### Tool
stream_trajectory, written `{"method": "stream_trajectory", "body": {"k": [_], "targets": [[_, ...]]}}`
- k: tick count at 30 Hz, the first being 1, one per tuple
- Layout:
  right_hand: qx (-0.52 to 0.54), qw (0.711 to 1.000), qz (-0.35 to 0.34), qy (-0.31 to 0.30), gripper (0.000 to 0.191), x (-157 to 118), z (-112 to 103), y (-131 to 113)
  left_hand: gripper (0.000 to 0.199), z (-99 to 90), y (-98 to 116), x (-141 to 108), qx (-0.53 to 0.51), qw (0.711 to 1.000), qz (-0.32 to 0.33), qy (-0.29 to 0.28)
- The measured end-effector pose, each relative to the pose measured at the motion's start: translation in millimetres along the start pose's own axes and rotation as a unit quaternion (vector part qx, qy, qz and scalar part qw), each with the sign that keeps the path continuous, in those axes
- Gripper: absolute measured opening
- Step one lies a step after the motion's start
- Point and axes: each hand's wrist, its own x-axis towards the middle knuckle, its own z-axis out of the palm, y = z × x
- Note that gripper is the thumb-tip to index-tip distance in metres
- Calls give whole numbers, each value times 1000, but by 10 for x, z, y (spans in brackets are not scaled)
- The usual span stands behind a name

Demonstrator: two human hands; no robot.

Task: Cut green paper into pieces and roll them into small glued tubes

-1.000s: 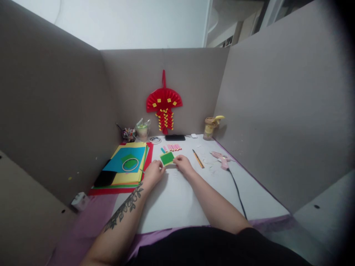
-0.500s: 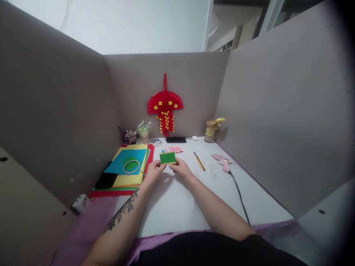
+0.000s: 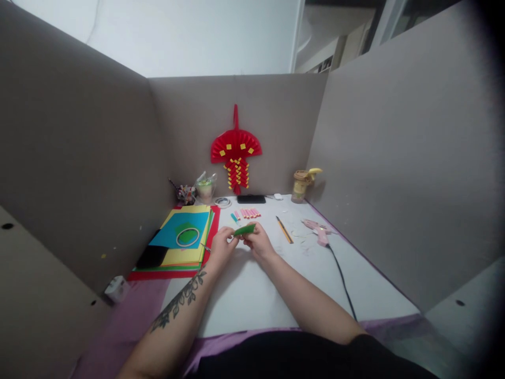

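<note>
Between my two hands, above the white tabletop [image 3: 236, 300], is a small green piece of paper [image 3: 244, 230], now tilted and curved so it looks narrow. My left hand [image 3: 224, 243] pinches its left end with the fingertips. The right end and lower edge are gripped by my right hand [image 3: 258, 243]. Just beyond the hands lie several small pink rolls [image 3: 250, 213] in a row, with a teal roll [image 3: 233, 217] beside them.
Coloured paper sheets [image 3: 189, 226] with a ring of tape [image 3: 188, 237] lie at left. To the right are a yellow pen-like tool [image 3: 284, 230] and a pink glue gun [image 3: 317, 230] with a black cord. A red paper ornament [image 3: 236, 147] hangs on the back panel.
The green paper has turned from facing me flat to a narrow, curved slant. My left fingers have shifted along its edge, and both hands stay near the same spot.
</note>
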Motion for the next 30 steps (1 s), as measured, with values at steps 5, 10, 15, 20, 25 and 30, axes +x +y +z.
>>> {"method": "stream_trajectory", "body": {"k": [5,10,15,20,25,30], "targets": [[91,995,44,13,41,12,-10,29,9,0,-19,-25,39,997,69,8],[115,991,58,29,44,41,-21,56,10,3,-42,-22,70,994,83,5],[114,992,56,21,42,42,-20,48,11,-5,-38,-24,72,994,82,2],[66,998,18,1,36,68,-43,67,9,-20,-5,-8,52,998,39,7],[-83,995,-57,-18,40,75,-67,82,11,3,-18,22,1,1000,-17,-3],[-143,983,-115,-22,42,99,-102,102,16,9,-45,48,-45,996,-79,-8]]}}
